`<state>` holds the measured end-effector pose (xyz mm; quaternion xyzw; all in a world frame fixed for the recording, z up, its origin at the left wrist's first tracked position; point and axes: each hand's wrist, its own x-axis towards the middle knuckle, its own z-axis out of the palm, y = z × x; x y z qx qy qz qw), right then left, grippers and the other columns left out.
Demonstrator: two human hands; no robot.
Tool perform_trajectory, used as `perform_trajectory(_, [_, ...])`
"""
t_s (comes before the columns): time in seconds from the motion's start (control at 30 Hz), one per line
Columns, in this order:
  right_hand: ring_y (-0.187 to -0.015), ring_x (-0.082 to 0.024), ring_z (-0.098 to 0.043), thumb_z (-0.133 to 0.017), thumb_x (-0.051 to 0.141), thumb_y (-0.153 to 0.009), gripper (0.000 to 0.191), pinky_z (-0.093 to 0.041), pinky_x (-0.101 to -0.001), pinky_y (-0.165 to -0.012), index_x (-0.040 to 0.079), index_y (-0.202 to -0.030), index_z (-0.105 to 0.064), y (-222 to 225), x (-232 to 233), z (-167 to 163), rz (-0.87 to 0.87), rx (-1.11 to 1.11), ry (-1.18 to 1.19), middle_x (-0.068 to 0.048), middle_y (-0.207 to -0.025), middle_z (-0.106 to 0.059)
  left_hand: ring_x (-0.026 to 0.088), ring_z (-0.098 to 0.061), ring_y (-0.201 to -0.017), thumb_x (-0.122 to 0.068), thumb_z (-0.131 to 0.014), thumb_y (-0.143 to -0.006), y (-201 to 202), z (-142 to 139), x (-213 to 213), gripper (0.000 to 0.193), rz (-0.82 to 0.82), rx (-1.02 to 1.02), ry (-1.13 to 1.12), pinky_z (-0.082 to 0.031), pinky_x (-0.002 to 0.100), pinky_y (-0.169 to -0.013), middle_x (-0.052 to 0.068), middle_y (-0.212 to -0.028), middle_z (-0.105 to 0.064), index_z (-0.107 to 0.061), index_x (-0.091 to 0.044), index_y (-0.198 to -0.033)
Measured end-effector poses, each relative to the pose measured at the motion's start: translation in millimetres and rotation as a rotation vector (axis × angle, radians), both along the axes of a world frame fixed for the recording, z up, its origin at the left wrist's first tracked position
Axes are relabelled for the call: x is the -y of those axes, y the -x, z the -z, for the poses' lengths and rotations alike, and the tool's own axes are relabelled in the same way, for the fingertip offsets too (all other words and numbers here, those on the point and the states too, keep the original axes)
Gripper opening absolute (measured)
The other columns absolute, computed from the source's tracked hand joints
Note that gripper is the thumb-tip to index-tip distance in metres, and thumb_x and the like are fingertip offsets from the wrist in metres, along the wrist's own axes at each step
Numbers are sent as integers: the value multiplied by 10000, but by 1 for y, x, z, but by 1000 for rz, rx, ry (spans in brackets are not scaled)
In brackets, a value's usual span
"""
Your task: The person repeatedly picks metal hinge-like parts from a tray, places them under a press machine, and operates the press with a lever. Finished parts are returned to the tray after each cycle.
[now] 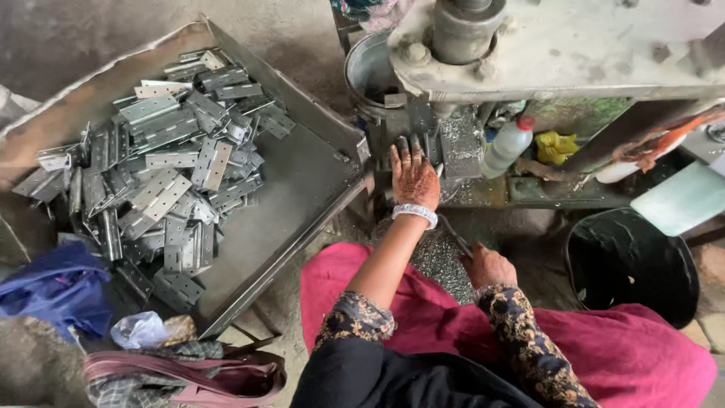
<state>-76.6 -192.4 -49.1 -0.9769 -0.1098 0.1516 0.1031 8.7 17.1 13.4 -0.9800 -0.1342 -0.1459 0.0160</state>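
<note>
The left hand (pixel 414 177) is laid flat on the bed of the press (pixel 559 45), fingers stretched forward and touching a small metal piece (pixel 414 143) that sits just under the ram (pixel 462 30); whether the piece is actually pinched cannot be told, as the fingertips are partly hidden. The right hand (pixel 489 266) is closed as a full grip around a thin metal rod (pixel 455 238), held low beside the lap, above a scatter of metal shavings (pixel 438 261).

To the left, a heap of grey hinges (pixel 162 170) is piled in a large sheet-metal tray (pixel 302 177). A white bottle with a red cap (pixel 507 145) stands just beside the die, and a black bucket (pixel 630 264) is set to the right on the floor.

The chief danger is judged to be to the left fingers: should the ram come down while they rest on the piece, they could be crushed. Sharp shavings and hinge edges could also cut bare skin, and the loose pink cloth (pixel 423 310) could be caught near the rod.
</note>
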Motion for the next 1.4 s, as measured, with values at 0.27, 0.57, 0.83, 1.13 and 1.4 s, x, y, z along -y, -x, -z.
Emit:
perform_trajectory(0.27, [-976, -403, -719, -627, 582, -934, 509, -572, -502, -831, 89, -1029, -708, -49, 7, 23, -48, 54, -43, -205, -1011, -747, 329, -284, -1504, -465, -413, -1009, 0, -8, 4, 617, 6, -18, -26, -31, 543, -1250, 117, -1606, -377, -559, -18, -1408])
perform_trajectory(0.57, [-949, -372, -717, -652, 580, -915, 481, -571, -493, -813, 131, -1078, -709, -22, 9, 28, 59, -110, -53, -182, -996, -738, 329, -311, -1516, -461, -468, -1014, 6, 0, -4, 577, 95, 72, 10, -77, 533, -1266, 109, -1574, -448, -638, -31, -1360])
perform_trajectory(0.83, [-949, -339, -749, -546, 596, -986, 510, -593, -480, -820, 129, -1159, -653, -13, -2, -9, 42, -31, 42, -165, -1011, -754, 332, -313, -1513, -437, -483, -1037, -22, 3, -6, 496, 59, 8, 31, -71, 544, -1277, 87, -1564, -476, -694, -84, -1314])
perform_trajectory(1.13, [-978, -349, -744, -532, 639, -979, 572, -581, -481, -863, 100, -1099, -681, -32, -9, -44, 10, -96, 65, -183, -1016, -755, 315, -302, -1530, -313, -474, -1031, 0, 1, -12, 452, 115, 13, 44, -53, 568, -1265, 22, -1630, -396, -617, -88, -1397])
perform_trajectory(1.4, [-1005, -379, -716, -587, 598, -924, 511, -560, -504, -855, 131, -1097, -702, -15, -9, -40, 23, -47, -41, -181, -1019, -748, 333, -320, -1515, -241, -486, -997, 3, 3, -13, 428, 117, 25, 75, -59, 587, -1249, 17, -1639, -360, -613, -106, -1383])
